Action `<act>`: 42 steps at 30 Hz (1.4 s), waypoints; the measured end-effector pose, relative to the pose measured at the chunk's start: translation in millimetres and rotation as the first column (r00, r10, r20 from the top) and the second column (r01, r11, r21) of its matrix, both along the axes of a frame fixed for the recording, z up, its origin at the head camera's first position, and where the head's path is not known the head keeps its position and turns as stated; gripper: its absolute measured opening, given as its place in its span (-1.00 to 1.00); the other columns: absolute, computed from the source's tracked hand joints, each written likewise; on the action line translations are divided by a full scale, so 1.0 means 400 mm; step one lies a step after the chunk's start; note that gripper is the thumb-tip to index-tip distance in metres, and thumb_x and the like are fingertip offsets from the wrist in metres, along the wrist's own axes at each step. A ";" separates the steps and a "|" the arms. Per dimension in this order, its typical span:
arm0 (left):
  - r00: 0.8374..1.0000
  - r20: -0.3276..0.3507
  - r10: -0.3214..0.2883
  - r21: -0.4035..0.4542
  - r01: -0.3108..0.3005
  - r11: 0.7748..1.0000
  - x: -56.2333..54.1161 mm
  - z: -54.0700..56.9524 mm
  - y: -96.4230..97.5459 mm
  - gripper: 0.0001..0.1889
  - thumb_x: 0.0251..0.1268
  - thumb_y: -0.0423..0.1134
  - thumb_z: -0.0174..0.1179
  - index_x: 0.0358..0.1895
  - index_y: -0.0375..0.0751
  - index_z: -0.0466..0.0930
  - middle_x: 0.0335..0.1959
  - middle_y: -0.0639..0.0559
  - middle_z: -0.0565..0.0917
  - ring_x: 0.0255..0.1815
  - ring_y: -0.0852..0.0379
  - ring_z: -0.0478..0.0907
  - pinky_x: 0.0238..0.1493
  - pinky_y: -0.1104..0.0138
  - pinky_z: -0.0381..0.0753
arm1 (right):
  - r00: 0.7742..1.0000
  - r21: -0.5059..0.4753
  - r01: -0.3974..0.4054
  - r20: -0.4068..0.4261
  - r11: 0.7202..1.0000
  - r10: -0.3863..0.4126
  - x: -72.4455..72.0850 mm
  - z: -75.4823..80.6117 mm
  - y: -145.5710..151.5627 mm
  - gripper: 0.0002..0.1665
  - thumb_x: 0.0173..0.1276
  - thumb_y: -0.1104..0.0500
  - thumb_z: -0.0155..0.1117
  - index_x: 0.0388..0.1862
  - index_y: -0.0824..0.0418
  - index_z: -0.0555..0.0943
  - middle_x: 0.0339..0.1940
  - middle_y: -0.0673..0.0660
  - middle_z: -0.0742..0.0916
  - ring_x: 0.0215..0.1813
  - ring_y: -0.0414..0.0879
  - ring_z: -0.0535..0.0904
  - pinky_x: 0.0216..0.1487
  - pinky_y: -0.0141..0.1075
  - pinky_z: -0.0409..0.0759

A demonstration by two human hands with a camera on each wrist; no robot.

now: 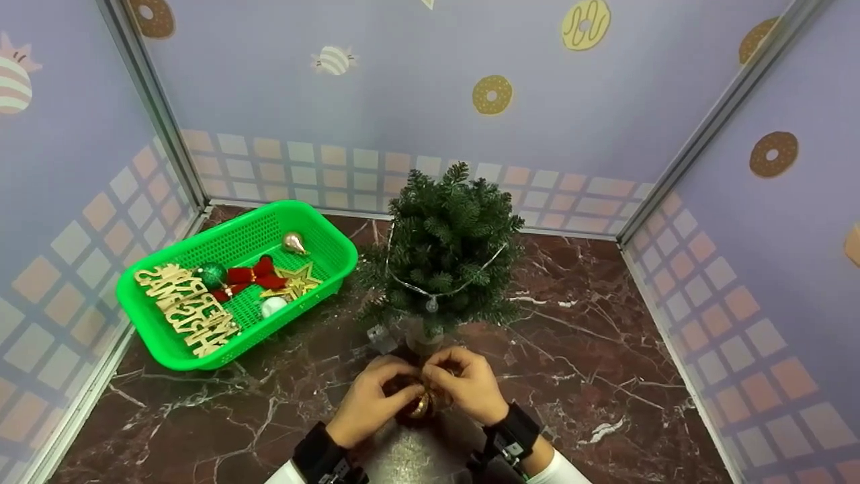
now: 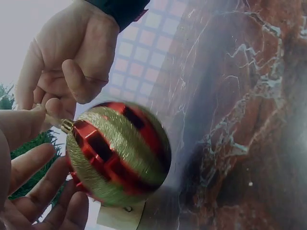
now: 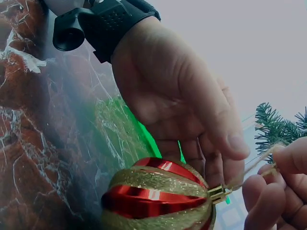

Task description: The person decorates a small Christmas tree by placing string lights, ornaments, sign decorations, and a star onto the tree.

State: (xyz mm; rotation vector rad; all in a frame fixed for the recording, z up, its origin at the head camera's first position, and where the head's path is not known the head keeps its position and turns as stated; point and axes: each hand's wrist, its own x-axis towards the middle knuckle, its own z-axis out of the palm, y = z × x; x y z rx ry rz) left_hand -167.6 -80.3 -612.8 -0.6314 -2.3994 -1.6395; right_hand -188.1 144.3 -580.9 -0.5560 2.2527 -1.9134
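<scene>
A red Christmas ball (image 3: pixel 158 191) with glittery gold bands hangs by a thin string from its gold cap (image 2: pixel 67 125). My right hand (image 1: pixel 470 386) pinches this string between thumb and fingers, in front of the small Christmas tree (image 1: pixel 457 242). My left hand (image 1: pixel 376 400) is close beside the cap and string. In the left wrist view its thumb and fingers are spread apart, with the thumb near the string. The ball looks blurred there. From the head view both hands mostly cover it.
At the left stands a green basket (image 1: pixel 144 336) with gold lettering (image 1: pixel 185 309), a red bow (image 1: pixel 255 274), gold stars (image 1: pixel 295 282) and several baubles. A silvery garland (image 1: pixel 463 288) loops around the tree. Patterned panels (image 1: pixel 403 81) enclose the marble-patterned table (image 1: pixel 591 363).
</scene>
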 end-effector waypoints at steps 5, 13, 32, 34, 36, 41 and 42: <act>1.000 -0.010 0.011 0.040 -0.010 0.999 -0.003 -0.009 0.012 -0.87 0.33 -0.11 0.53 -0.11 0.17 0.81 -0.08 0.28 0.78 0.05 0.19 0.66 0.21 0.24 0.62 | 1.000 0.002 0.019 -0.012 1.000 -0.019 0.001 -0.005 -0.006 -0.84 0.51 0.14 0.46 -0.10 0.24 0.76 -0.35 0.24 0.79 -0.60 -0.23 0.49 -0.60 -0.40 0.50; 0.998 -0.058 0.001 0.127 0.007 0.992 -0.003 -0.017 0.023 -0.89 0.29 -0.28 0.53 -0.23 0.05 0.82 -0.17 0.18 0.80 -0.03 0.14 0.67 0.11 0.32 0.61 | 1.000 -0.034 0.004 0.007 0.999 -0.003 0.005 -0.009 -0.013 -0.83 0.49 0.16 0.48 -0.12 0.26 0.74 -0.50 0.27 0.72 -0.61 -0.13 0.50 -0.58 -0.40 0.50; 0.982 -0.169 0.083 0.274 -0.034 0.961 0.016 0.050 -0.031 -0.79 0.36 -0.49 0.38 -0.22 -0.03 0.73 -0.21 0.02 0.77 -0.15 0.11 0.70 -0.04 0.34 0.68 | 0.958 -0.046 -0.020 -0.286 0.999 0.006 0.007 0.026 -0.068 -0.97 0.48 0.28 0.46 -0.15 0.20 0.78 -0.35 0.30 0.83 -0.45 -0.19 0.72 -0.43 -0.31 0.70; 0.979 -0.168 0.119 0.283 -0.068 0.957 0.015 0.061 -0.044 -0.78 0.38 -0.50 0.37 -0.22 -0.03 0.73 -0.24 0.05 0.78 -0.22 0.17 0.70 -0.13 0.37 0.67 | 0.913 -0.038 0.008 -0.407 0.999 -0.023 0.006 0.029 -0.088 -0.94 0.46 0.30 0.47 -0.15 0.17 0.79 -0.31 0.21 0.84 -0.40 -0.15 0.76 -0.39 -0.32 0.74; 0.968 -0.189 0.163 0.280 -0.106 0.954 0.011 0.071 -0.059 -0.76 0.38 -0.51 0.37 -0.20 0.00 0.73 -0.26 0.07 0.76 -0.28 0.22 0.68 -0.22 0.38 0.65 | 0.838 -0.016 0.050 -0.544 0.999 -0.051 0.003 0.034 -0.110 -0.92 0.43 0.33 0.49 -0.16 0.17 0.78 -0.30 0.13 0.84 -0.37 -0.15 0.77 -0.35 -0.37 0.73; 0.924 -0.289 0.251 0.273 -0.172 0.947 -0.010 0.104 -0.092 -0.82 0.34 -0.52 0.38 -0.21 -0.13 0.73 -0.27 0.02 0.73 -0.31 0.24 0.62 -0.28 0.39 0.59 | 0.588 0.022 0.203 -0.802 0.979 -0.104 -0.014 0.064 -0.166 -0.92 0.41 0.32 0.51 -0.18 0.18 0.77 -0.30 0.03 0.82 -0.31 -0.19 0.75 -0.26 -0.48 0.68; 0.913 -0.310 0.266 0.276 -0.182 0.944 -0.015 0.113 -0.097 -0.84 0.33 -0.53 0.38 -0.21 -0.18 0.73 -0.27 0.01 0.73 -0.32 0.23 0.61 -0.27 0.42 0.57 | 0.554 0.020 0.224 -0.826 0.974 -0.110 -0.018 0.071 -0.177 -0.92 0.41 0.31 0.51 -0.18 0.17 0.77 -0.30 0.03 0.82 -0.30 -0.20 0.75 -0.25 -0.49 0.68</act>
